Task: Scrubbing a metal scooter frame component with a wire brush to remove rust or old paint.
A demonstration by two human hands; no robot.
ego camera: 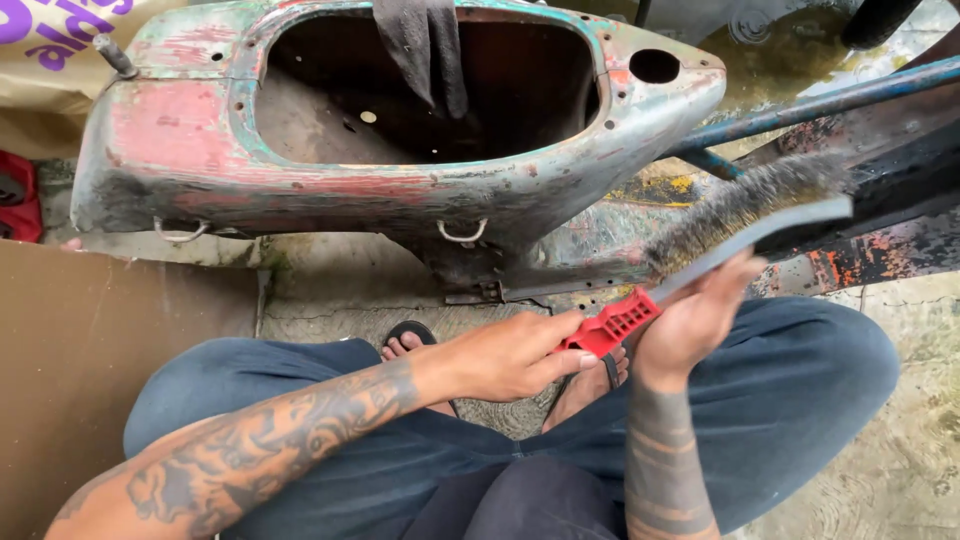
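My left hand (505,355) is pinching the red handle (610,327) of the wire brush (745,215); my right hand (695,315) is curled under its blade. Bristles point to 2 o'clock, just right of the rusty scooter shell (400,190) at 12.

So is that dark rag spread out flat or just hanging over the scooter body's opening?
Hanging. The dark rag drapes over the opening's top rim of the scooter body, bunched and dangling inside.

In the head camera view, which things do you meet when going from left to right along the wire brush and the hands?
left hand → red brush handle → right hand → wire bristles
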